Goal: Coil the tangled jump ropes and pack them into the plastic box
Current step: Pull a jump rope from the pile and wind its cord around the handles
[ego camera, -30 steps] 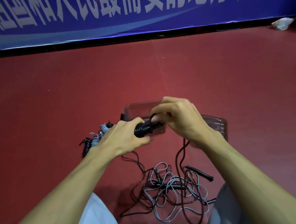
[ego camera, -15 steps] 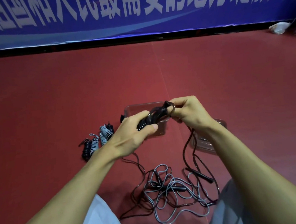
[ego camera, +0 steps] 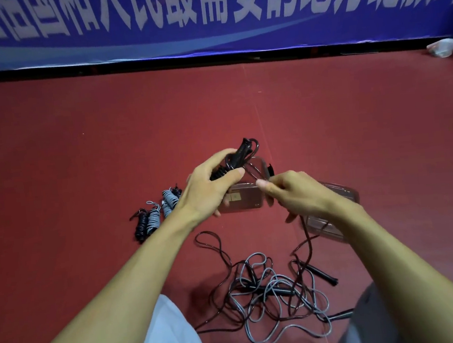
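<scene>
Winding in progress: left grip (ego camera: 210,189) clamped round handles (ego camera: 239,156), right grip (ego camera: 302,194) pinching cord (ego camera: 307,235). Location: box (ego camera: 248,205) on floor (ego camera: 80,157) just behind both; tangle (ego camera: 269,286) nearer the person. Recommended: keep cord taut, lay turns close, free snags first.

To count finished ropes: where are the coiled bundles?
In the head view, the coiled bundles lie on the red floor, just left of the left hand and the plastic box.

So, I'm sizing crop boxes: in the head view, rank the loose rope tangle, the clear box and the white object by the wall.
1. loose rope tangle
2. clear box, partly hidden
3. white object, far off, so true size unsure
</scene>
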A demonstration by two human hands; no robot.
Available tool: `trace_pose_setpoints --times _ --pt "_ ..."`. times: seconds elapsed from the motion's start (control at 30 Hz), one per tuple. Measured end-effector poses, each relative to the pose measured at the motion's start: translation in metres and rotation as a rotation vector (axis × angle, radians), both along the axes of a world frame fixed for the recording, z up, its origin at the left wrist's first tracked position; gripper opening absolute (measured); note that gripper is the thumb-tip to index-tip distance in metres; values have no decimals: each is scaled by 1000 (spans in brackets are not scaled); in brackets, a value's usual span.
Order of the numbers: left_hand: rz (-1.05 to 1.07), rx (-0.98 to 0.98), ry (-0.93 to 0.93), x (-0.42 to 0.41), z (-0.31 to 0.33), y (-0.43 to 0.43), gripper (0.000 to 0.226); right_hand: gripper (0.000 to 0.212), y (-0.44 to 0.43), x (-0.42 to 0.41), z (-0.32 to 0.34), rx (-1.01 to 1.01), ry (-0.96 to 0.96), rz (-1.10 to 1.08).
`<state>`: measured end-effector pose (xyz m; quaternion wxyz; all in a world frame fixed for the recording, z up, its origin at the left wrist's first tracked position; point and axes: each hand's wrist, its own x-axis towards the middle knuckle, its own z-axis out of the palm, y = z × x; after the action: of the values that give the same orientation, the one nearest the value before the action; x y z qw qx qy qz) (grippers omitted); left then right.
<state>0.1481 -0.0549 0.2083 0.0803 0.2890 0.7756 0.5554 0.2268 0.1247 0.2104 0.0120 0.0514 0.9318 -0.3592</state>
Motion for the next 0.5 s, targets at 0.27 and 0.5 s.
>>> trace_pose_setpoints --times 0.27,0.5 --pt "145 -611 179 -5 -10 -7 33 7 -5 8 3 306 149 216" --pt "15 -838 349 6 -7 -4 33 17 -6 13 7 405 376 205"
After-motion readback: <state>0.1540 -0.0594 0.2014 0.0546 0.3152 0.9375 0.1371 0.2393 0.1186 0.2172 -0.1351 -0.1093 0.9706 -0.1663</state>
